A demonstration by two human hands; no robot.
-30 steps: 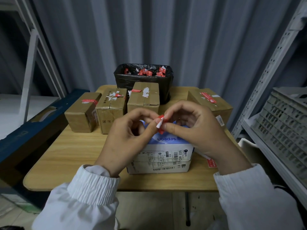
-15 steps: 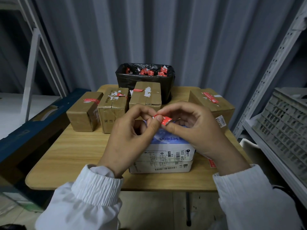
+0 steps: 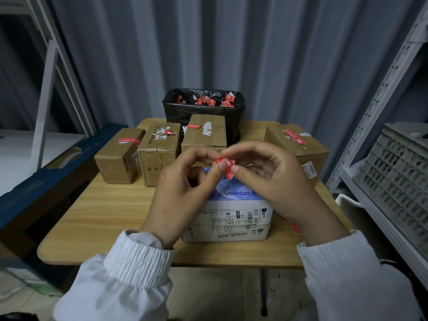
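Head: sticker (image 3: 227,162) in right hand (image 3: 276,184)

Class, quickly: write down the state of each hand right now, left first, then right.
Left hand: closed, pinching the red sticker at its fingertips.
Right hand: closed, pinching the same red sticker from the other side.
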